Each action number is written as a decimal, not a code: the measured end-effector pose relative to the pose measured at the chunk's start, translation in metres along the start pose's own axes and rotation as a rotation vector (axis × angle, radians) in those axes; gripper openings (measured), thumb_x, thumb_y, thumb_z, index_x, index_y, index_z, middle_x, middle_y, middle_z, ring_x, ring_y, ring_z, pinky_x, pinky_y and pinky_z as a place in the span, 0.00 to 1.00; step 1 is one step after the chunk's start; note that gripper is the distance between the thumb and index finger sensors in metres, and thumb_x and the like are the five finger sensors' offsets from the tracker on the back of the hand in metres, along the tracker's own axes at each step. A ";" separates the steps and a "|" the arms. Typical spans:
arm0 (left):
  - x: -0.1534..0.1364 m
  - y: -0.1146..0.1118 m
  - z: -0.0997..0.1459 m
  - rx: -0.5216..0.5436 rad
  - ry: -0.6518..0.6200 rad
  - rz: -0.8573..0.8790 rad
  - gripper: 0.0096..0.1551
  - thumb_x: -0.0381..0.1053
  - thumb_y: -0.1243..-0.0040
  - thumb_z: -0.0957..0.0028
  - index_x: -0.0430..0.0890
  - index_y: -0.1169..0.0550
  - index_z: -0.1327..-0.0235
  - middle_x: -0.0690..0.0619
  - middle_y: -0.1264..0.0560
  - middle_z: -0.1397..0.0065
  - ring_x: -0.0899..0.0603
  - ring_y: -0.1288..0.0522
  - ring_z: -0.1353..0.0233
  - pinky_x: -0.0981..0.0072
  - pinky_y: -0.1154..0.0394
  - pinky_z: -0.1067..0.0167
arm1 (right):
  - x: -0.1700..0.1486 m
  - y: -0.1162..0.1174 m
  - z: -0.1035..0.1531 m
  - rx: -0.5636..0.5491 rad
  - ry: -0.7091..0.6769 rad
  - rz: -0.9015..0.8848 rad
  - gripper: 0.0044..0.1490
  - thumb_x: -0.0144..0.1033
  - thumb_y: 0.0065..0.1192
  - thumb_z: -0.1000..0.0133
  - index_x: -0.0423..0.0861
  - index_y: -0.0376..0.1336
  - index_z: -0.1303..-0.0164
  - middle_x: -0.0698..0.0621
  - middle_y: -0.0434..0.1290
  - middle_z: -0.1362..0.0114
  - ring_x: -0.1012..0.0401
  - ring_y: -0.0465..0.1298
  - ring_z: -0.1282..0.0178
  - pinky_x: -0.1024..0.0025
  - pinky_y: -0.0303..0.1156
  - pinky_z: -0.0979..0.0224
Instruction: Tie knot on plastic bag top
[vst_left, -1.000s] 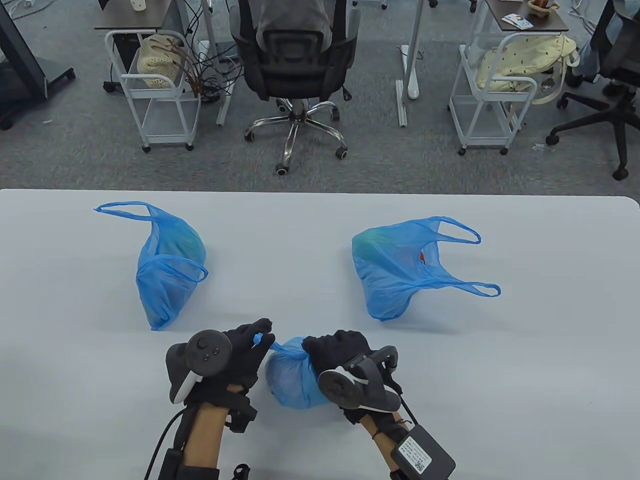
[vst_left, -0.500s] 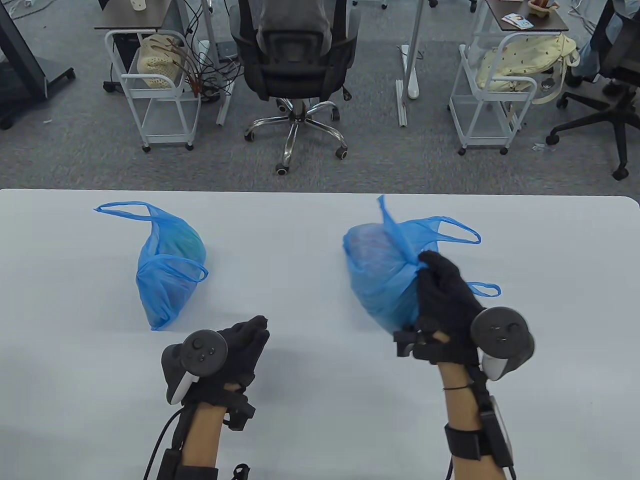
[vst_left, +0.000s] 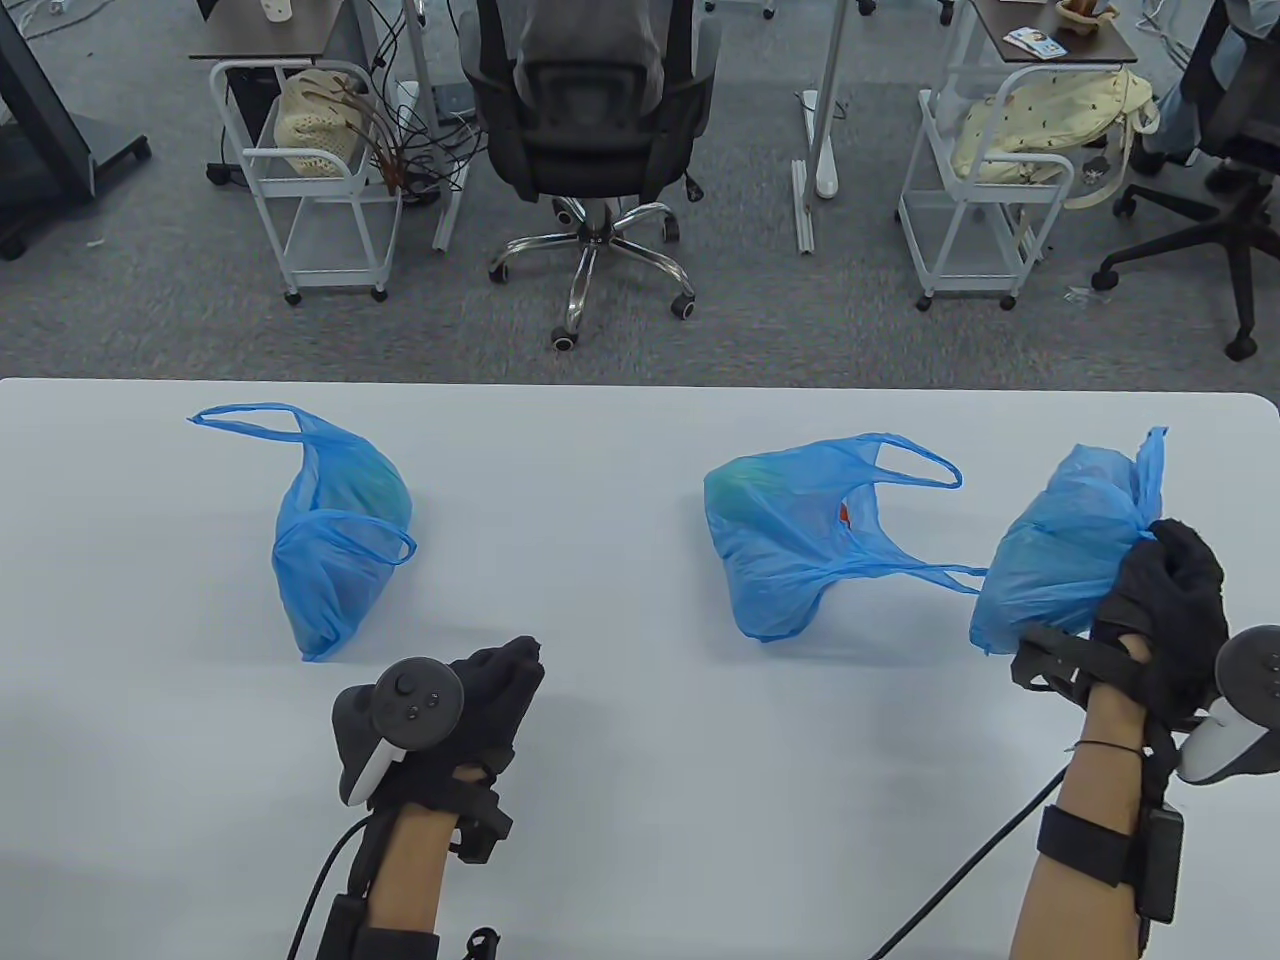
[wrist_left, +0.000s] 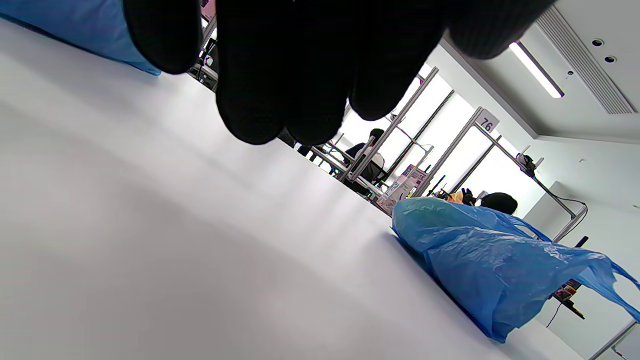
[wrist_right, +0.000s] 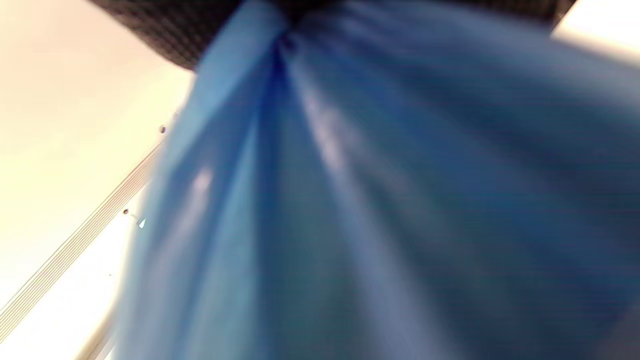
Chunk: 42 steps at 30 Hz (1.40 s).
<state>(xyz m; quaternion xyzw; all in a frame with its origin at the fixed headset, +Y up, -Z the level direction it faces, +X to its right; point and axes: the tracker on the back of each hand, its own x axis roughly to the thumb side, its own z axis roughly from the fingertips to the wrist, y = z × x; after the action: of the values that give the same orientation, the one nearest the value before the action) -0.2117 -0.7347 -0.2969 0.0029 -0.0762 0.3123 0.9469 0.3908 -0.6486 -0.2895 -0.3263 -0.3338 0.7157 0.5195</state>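
Note:
My right hand (vst_left: 1165, 590) grips the gathered neck of a small filled blue plastic bag (vst_left: 1060, 540) at the table's far right. A short tail of plastic sticks up above the fingers. In the right wrist view the same blue plastic bag (wrist_right: 350, 200) fills the blurred frame, bunched under the black glove. Near the front edge, left of centre, my left hand (vst_left: 505, 675) lies idle with its fingers (wrist_left: 300, 75) together and nothing in them.
Two more blue bags with loose handles lie on the white table (vst_left: 620, 720): one at the left (vst_left: 340, 540) and one right of centre (vst_left: 790, 540), its handle reaching toward the held bag. An office chair (vst_left: 590, 130) and carts stand beyond the far edge.
The left hand let go of the bag's tail and stayed put. The right hand carried the bag from the front centre past the middle bag to the far right.

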 end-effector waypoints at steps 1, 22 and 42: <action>0.000 0.000 0.000 -0.001 0.000 0.001 0.32 0.68 0.56 0.40 0.57 0.21 0.30 0.51 0.17 0.28 0.39 0.19 0.29 0.34 0.33 0.28 | -0.001 -0.002 -0.001 0.008 0.012 -0.008 0.24 0.37 0.68 0.41 0.46 0.68 0.35 0.44 0.79 0.45 0.55 0.81 0.60 0.57 0.78 0.56; 0.000 -0.002 -0.001 -0.019 0.005 0.006 0.32 0.68 0.56 0.40 0.57 0.21 0.30 0.51 0.17 0.27 0.39 0.19 0.29 0.34 0.33 0.28 | -0.043 0.045 -0.004 0.013 -0.054 0.619 0.24 0.37 0.69 0.42 0.47 0.69 0.35 0.45 0.79 0.42 0.51 0.81 0.54 0.50 0.76 0.48; -0.001 -0.002 -0.001 -0.021 0.008 0.012 0.33 0.68 0.56 0.40 0.57 0.21 0.30 0.51 0.17 0.27 0.39 0.19 0.29 0.34 0.33 0.28 | 0.052 0.059 0.064 0.144 -0.398 0.272 0.30 0.49 0.64 0.42 0.44 0.67 0.35 0.42 0.77 0.40 0.45 0.80 0.47 0.46 0.75 0.50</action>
<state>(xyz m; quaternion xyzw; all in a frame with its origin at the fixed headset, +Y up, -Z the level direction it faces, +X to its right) -0.2109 -0.7365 -0.2982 -0.0089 -0.0756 0.3169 0.9454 0.2954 -0.6214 -0.3077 -0.1833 -0.3307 0.8511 0.3642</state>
